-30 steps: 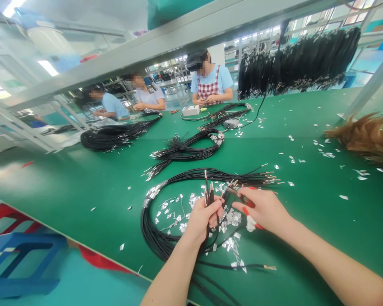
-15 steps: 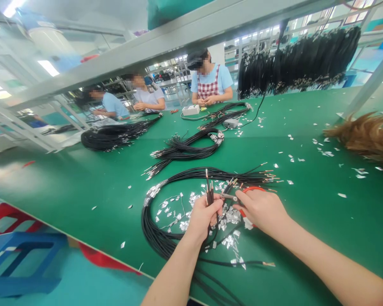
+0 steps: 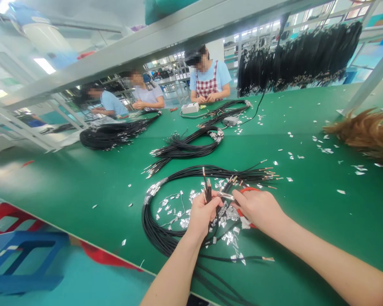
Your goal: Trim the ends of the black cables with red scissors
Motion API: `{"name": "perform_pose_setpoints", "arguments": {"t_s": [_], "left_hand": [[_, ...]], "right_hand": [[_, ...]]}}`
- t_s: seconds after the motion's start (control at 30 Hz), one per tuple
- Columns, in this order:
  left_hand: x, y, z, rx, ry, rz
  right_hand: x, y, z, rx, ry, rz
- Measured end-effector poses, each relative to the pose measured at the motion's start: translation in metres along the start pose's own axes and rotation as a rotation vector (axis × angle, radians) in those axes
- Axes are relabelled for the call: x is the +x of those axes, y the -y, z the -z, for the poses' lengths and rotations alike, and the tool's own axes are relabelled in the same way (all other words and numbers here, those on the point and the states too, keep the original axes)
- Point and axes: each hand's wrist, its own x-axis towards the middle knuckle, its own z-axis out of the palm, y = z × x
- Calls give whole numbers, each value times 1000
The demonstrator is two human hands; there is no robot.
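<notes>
My left hand (image 3: 201, 212) is closed round several black cables, their stripped ends (image 3: 207, 182) pointing up. In my right hand (image 3: 258, 208) are red-handled scissors (image 3: 249, 190); their metal blades reach left to the cables beside my left fingers. A looped bundle of black cables (image 3: 150, 225), wrapped with silvery bands, curves round the left of my hands, its bare copper ends at the upper right. Silvery foil scraps (image 3: 231, 214) lie under and around both hands on the green table (image 3: 306, 225).
More cable bundles (image 3: 194, 148) lie beyond, near a grey box (image 3: 230, 121) and a white box (image 3: 190, 108). People (image 3: 210, 83) sit across the table. A metal frame (image 3: 115, 51) crosses overhead. Brown hair (image 3: 367, 134) is at right; a blue stool (image 3: 25, 263) stands lower left.
The view has shifted slightly. The cables in my left hand lean a little more to the left, and the scissors have moved slightly left with my right hand.
</notes>
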Motion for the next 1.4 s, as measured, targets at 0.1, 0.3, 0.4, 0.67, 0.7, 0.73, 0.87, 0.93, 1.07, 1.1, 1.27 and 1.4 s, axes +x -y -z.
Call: {"name": "perform_pose_setpoints", "arguments": {"t_s": [0.1, 0.3, 0.4, 0.67, 0.7, 0.73, 0.87, 0.93, 1.07, 1.1, 1.27, 1.4], "left_hand": [[1, 2, 1, -10, 17, -7], [-2, 1, 0, 27, -46, -54], [-4, -1, -1, 33, -82, -82], [-1, -2, 1, -7, -84, -42], [0, -1, 1, -15, -70, -35], [1, -1, 1, -24, -53, -27], [3, -3, 4, -34, -22, 4], [4, -4, 5, -52, -18, 30], [6, -6, 8, -139, 54, 107], [6, -6, 8, -158, 78, 127], [7, -9, 11, -217, 144, 200], [6, -10, 11, -220, 133, 220]], "right_hand": [[-2, 1, 1, 0, -21, 4], [-2, 5, 2, -35, -22, 3], [0, 7, 3, -18, -24, -2], [4, 7, 6, -50, -35, 22], [5, 6, 5, -49, -26, 21], [5, 5, 4, -42, -19, 20], [6, 0, -7, 60, -44, -37], [5, -2, -12, 131, -96, -88], [6, -4, -12, 171, -145, -123], [6, -4, -11, 161, -135, -114], [9, 0, -8, 80, -151, -60], [12, 4, -8, 30, -189, -36]]}}
